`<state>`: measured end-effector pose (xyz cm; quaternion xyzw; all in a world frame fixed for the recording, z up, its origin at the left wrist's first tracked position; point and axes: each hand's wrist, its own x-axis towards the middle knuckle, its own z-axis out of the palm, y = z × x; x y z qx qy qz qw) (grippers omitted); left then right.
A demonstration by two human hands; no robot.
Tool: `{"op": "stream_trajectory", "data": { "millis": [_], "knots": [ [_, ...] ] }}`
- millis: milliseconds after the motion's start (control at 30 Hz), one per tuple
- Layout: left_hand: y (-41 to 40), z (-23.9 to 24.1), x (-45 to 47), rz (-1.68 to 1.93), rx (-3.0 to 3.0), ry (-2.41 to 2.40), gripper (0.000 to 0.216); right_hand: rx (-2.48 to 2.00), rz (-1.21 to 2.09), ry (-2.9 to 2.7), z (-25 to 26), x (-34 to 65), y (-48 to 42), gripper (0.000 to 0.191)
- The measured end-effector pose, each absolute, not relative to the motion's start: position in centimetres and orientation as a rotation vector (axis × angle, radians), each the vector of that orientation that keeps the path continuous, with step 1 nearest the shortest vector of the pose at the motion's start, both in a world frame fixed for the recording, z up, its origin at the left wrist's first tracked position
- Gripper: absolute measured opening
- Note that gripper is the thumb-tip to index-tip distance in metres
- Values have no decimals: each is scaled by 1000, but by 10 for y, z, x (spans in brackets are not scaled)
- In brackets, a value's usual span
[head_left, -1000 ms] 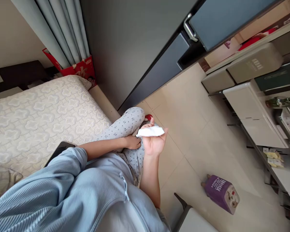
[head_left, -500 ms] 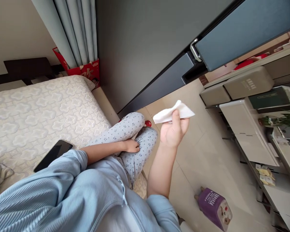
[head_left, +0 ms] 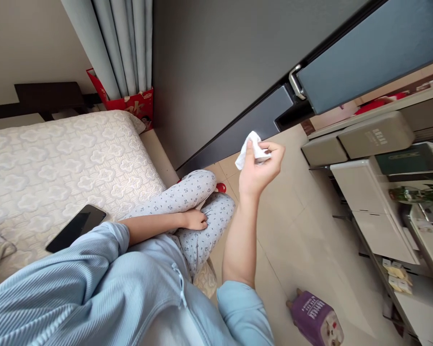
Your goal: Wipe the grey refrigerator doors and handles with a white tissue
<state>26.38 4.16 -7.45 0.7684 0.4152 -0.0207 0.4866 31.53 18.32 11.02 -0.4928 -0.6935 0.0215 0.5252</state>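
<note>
Our right hand's fingers [head_left: 276, 148] are closed on the thumb, and a crumpled white tissue [head_left: 258, 146] is pinched between them. The wad sits right at the fingertips, on the far side of the right hand [head_left: 258, 170], away from our body. Its loose end spills past the thumb toward the left. Its long axis runs roughly across the fingertips, low on the left and higher on the right, and the forearm stands nearly upright beneath it. The right hand is therefore the one on the tissue. The left hand [head_left: 195, 219] lies well apart, lower and nearer our body, and rests on the flower-print pyjama leg [head_left: 187, 192]. Its fingers are loosely curled and, as far as we can see, nothing is between them. Beyond the raised fingertips is the dark door panel [head_left: 238, 127], apart from the tissue. Below the right hand is bare tiled floor [head_left: 310, 230], with a purple printed pack [head_left: 315, 319] lying on it near our right elbow. To the right of the fingers, well apart, is a white drawer unit [head_left: 371, 192]. To the left, past the resting hand, a black smartphone [head_left: 75, 227] lies flat on the quilted mattress [head_left: 57, 163].
</note>
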Motion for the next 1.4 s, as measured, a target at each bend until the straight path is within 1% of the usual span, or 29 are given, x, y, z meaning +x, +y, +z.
{"op": "stream_trajectory", "data": {
  "millis": [133, 233, 300, 333, 433, 533, 633, 733, 833, 967, 1200, 1300, 1400],
  "knots": [
    [42, -74, 266, -37, 1860, 1014, 38, -1215, 104, -1699, 73, 313, 180, 20],
    [41, -75, 267, -18, 1855, 1017, 36, -1329, 131, -1808, 44, 312, 175, 14],
    [40, -76, 268, 0, 1850, 1019, 36, -1450, 103, -1931, 34, 310, 170, 10],
    [40, -76, 268, 10, 1848, 1020, 36, -1496, 65, -1988, 34, 309, 167, 12],
    [37, -79, 270, 32, 1843, 1023, 36, -1493, -125, -2054, 57, 302, 161, 24],
    [34, -80, 271, 44, 1844, 1026, 36, -1362, -286, -1953, 105, 295, 167, 36],
    [31, -78, 271, 44, 1854, 1032, 35, -1310, -272, -1864, 151, 290, 186, 49],
    [28, -72, 269, 39, 1858, 1035, 35, -1281, -238, -1864, 165, 287, 202, 62],
    [26, -69, 266, 38, 1856, 1045, 35, -1332, -259, -1945, 145, 285, 202, 63],
    [25, -68, 265, 36, 1856, 1049, 36, -1450, -275, -2103, 99, 285, 189, 55],
    [25, -68, 267, 48, 1851, 1056, 37, -1394, -140, -2574, 37, 292, 181, 51],
    [24, -70, 268, 77, 1845, 1062, 36, -1277, -79, -2815, 30, 293, 178, 47],
    [24, -72, 269, 96, 1847, 1063, 34, -1163, -85, -2800, 48, 289, 173, 47]
  ]
}}
